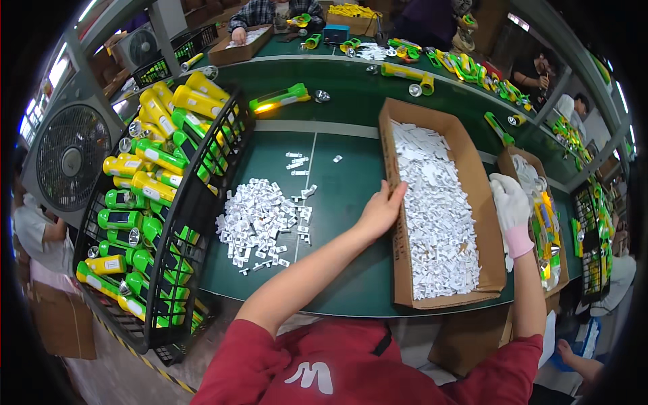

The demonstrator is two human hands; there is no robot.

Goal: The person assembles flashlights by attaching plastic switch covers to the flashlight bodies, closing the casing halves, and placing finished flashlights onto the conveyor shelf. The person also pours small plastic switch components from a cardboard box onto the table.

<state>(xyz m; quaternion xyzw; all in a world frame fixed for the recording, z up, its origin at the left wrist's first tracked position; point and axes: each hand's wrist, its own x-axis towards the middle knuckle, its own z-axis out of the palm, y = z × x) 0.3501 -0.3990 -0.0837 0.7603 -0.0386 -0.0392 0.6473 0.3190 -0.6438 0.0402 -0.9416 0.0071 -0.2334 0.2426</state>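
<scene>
A long open cardboard box (483,204), filled with small white plastic parts (435,223), is held between my two hands at the right of the green table. My bare left hand (382,210) is closed on its left wall, with the fingers partly hidden along the side. On the opposite wall my right hand (511,206), in a white glove with a pink cuff, grips the box; its fingertips are hard to see. A loose heap of small white switch-like parts (256,219) lies on the table left of the box, with several strays around it.
At the left, a black crate (196,196) is full of yellow and green flashlights (152,185). Another flashlight (280,99) lies by the far ledge. A second box (548,223) with flashlight parts stands at right. A fan (73,156) and other people are around.
</scene>
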